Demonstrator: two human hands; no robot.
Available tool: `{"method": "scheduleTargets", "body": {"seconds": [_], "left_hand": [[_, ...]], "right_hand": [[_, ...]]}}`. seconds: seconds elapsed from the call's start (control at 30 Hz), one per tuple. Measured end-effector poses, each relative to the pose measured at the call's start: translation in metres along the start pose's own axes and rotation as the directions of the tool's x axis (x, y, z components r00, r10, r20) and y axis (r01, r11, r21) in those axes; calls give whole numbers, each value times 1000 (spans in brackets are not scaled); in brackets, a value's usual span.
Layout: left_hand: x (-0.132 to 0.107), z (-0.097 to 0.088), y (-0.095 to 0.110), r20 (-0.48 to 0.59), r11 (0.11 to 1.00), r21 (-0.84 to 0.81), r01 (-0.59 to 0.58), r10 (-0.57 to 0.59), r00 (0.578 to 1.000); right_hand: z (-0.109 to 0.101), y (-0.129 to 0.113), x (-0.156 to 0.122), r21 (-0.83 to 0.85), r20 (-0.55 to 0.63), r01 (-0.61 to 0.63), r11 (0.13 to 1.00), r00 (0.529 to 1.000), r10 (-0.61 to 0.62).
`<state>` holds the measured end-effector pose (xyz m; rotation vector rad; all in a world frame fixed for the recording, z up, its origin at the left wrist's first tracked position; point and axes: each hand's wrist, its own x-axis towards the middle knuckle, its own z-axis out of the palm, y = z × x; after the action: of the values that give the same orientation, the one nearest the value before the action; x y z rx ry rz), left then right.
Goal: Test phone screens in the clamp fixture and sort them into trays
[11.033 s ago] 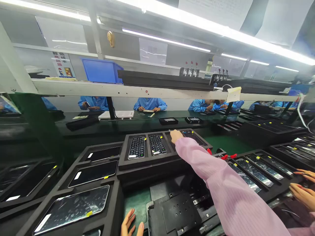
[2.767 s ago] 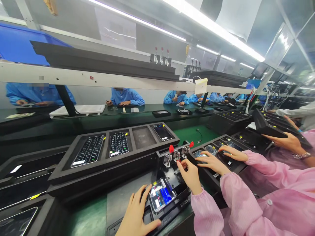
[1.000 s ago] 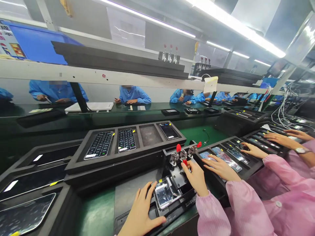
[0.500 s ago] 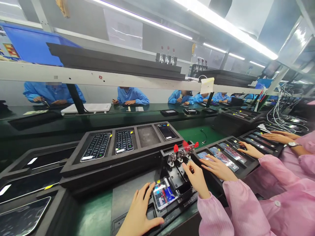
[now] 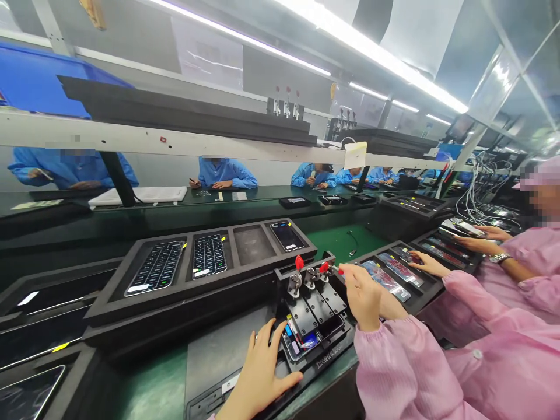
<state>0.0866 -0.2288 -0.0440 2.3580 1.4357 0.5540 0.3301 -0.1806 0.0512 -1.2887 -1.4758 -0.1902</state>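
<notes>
A black clamping fixture [image 5: 317,306] with three metal pressing plates and red-tipped levers stands in front of me. Under the plates lies a phone [image 5: 291,344], its lit, colourful screen partly covered. My left hand [image 5: 262,367] rests beside the phone's left end, fingers spread, thumb along the fixture's front edge. My right hand [image 5: 361,291] is closed around the rightmost red-tipped clamp lever [image 5: 340,269], with only the tip showing. The other two levers, including the left red knob [image 5: 299,262], stand free of my hands.
Behind the fixture is a black foam tray [image 5: 254,268] holding phones. More phones [image 5: 30,388] lie in trays at left. Close on my right, a co-worker's hand [image 5: 426,262] reaches over another phone tray [image 5: 431,291]. A loose cable [image 5: 352,245] lies on the green bench.
My right hand has moved from the middle of the fixture to the right lever and closed on it. The plates now cover more of the phone. My left hand stays beside it.
</notes>
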Motion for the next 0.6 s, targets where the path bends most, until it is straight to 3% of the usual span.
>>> {"method": "scheduleTargets", "body": {"seconds": [0.07,0.13,0.27,0.37,0.47,0.6], "left_hand": [[-1,1,-2,-1,1000,-9,1,-1,1000],[-1,2,-3,3,1000,-10,2,-2,1000],[-2,3,-3,10,1000,-7,-1,1,1000],[-2,3,-2,10,1000,-14,-3,3,1000],[-4,2,-4,10,1000,-29,-6,6,1000],[-6,3,-6,-4,999,-40,-20,20,1000]], "right_hand": [[3,10,-30,-76,-5,-14,997,1000,14],[12,16,-55,-164,88,-41,986,994,56],[28,14,-67,-210,276,-83,974,951,140],[31,13,-63,-111,221,-145,983,961,167],[30,18,-65,58,122,-311,949,946,302],[37,25,-66,262,239,-484,835,871,430]]}}
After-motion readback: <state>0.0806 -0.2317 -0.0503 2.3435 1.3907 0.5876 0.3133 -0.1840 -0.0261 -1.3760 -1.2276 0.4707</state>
